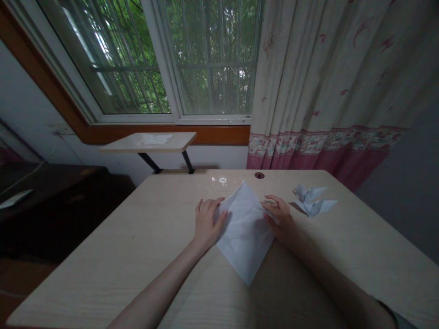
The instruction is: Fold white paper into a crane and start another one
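Observation:
A white sheet of paper, turned as a diamond with one corner towards me, is in front of me over the desk. Faint creases run across it. My left hand grips its left side, thumb on top and fingers at the far edge. On the opposite side my right hand holds the paper, its thumb lying on the surface and its fingers curled by the upper right edge. To the right of that hand sits a folded paper crane, apart from it.
The pale wooden desk has a round cable hole near its back edge. A small raised shelf with paper on it stands at the back left. Behind are a barred window and a patterned curtain.

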The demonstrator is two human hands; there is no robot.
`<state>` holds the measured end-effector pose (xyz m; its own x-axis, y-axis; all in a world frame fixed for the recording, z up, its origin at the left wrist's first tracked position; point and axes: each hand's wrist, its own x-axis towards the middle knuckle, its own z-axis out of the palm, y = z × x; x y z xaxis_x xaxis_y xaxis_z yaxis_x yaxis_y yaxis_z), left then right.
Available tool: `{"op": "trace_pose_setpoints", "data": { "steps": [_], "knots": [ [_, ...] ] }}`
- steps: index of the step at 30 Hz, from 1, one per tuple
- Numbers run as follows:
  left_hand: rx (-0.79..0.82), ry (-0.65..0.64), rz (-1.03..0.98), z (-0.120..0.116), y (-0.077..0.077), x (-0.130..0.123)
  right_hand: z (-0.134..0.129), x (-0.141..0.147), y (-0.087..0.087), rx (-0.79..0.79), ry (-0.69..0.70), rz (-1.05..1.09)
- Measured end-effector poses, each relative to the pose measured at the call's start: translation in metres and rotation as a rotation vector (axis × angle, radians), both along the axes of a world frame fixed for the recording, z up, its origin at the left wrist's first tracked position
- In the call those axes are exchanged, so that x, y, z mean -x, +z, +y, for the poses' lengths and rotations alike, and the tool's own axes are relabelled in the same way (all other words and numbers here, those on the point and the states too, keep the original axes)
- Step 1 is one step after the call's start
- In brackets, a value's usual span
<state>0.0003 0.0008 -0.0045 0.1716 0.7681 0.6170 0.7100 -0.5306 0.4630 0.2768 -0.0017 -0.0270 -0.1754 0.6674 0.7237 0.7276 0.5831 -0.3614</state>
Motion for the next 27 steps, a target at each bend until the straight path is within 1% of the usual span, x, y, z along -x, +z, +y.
{"op": "trace_pose_setpoints", "data": {
  "steps": [7, 11, 15, 21, 27],
  "knots": [
    [0.075, -0.128, -0.24, 0.0, 0.004, 0.004, -0.011, -0.001, 0.015, 0.038, 0.086, 0.047],
    [0.167, -0.198, -0.429, 0.001, 0.002, 0.004, -0.008, -0.004, 0.013, 0.053, 0.116, 0.112],
    [0.313, -0.247, -0.63, 0.0, 0.001, 0.003, -0.005, -0.004, 0.009, 0.038, 0.116, 0.161],
    [0.425, -0.327, -0.671, -0.003, 0.008, 0.001, -0.01, -0.002, 0.014, 0.088, 0.13, 0.12],
    [0.488, -0.347, -0.573, -0.004, 0.01, 0.001, -0.011, -0.002, 0.014, 0.115, 0.147, 0.118]
  ]
}}
